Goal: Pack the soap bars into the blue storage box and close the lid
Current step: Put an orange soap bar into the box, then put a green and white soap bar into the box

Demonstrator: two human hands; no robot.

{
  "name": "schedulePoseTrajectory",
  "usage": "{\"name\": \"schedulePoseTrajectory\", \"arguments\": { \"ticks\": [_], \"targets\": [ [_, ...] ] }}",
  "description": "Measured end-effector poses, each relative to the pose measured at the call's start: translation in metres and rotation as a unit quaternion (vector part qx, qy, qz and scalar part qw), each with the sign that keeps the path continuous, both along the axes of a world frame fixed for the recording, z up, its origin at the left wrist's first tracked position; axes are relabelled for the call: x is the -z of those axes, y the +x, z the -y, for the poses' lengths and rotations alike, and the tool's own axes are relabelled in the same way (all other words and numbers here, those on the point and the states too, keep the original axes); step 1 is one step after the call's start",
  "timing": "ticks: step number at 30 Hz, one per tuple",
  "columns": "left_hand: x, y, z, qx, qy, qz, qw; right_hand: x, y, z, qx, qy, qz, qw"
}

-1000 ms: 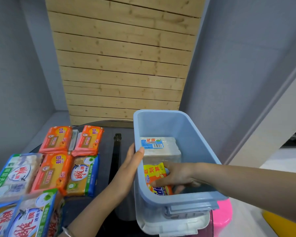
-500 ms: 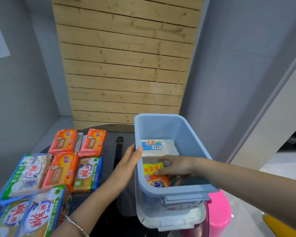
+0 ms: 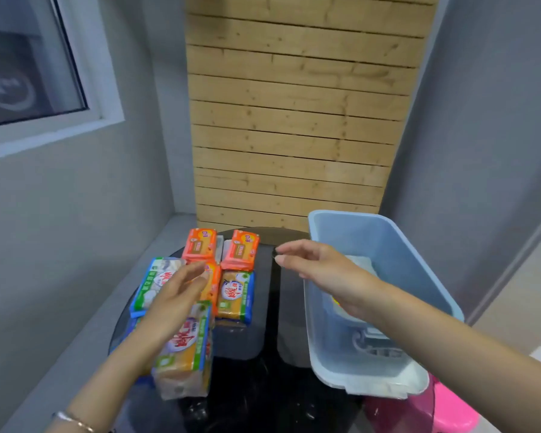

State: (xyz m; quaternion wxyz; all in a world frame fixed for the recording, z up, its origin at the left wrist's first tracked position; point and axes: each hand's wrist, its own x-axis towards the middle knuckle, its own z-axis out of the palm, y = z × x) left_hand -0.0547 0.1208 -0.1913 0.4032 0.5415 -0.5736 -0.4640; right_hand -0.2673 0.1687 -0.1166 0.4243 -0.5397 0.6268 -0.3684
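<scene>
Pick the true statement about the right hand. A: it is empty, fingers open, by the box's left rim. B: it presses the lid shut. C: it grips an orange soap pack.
A: the right hand is open and empty beside the blue box.

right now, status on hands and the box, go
Left hand open, empty, over the soap packs. Right hand open, empty, beside the blue box. Box open, some soap inside, no lid on. Nothing blocking.
</scene>
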Motion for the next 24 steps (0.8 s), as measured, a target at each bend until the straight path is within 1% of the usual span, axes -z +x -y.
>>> {"name": "schedulePoseTrajectory", "arguments": {
  "ticks": [2,5,8,10,12,15,17,19,22,24],
  "targets": [
    [0.006,0.02,-0.005,-0.029,0.008,-0.019,0.999,0.009,0.021,0.002,-0.027,0.025,0.018,0.999],
    [0.019,0.041,-0.011,-0.046,0.038,-0.001,0.998,0.035,0.05,0.003,-0.074,0.098,0.02,0.992],
    [0.035,0.052,-0.017,-0.048,0.07,-0.014,0.996,0.068,0.076,0.005,-0.081,0.163,0.021,0.983],
    [0.042,0.054,-0.022,-0.04,0.08,-0.008,0.996,0.088,0.089,0.004,-0.082,0.203,0.057,0.974],
    [0.048,0.056,-0.025,-0.017,0.065,0.009,0.998,0.104,0.1,0.004,-0.087,0.226,0.097,0.965],
    [0.052,0.056,-0.026,0.014,0.053,0.044,0.998,0.12,0.115,0.005,-0.086,0.213,0.136,0.964],
    [0.054,0.054,-0.027,0.025,0.051,0.046,0.997,0.126,0.122,0.004,-0.086,0.194,0.156,0.965],
    [0.057,0.051,-0.029,0.026,0.041,0.028,0.998,0.129,0.123,-0.002,-0.084,0.171,0.173,0.966],
    [0.062,0.047,-0.036,0.024,0.033,-0.03,0.999,0.133,0.12,-0.016,-0.071,0.133,0.256,0.955],
    [0.062,0.044,-0.039,0.03,0.023,-0.058,0.998,0.134,0.118,-0.023,-0.069,0.11,0.291,0.948]
  ]
}}
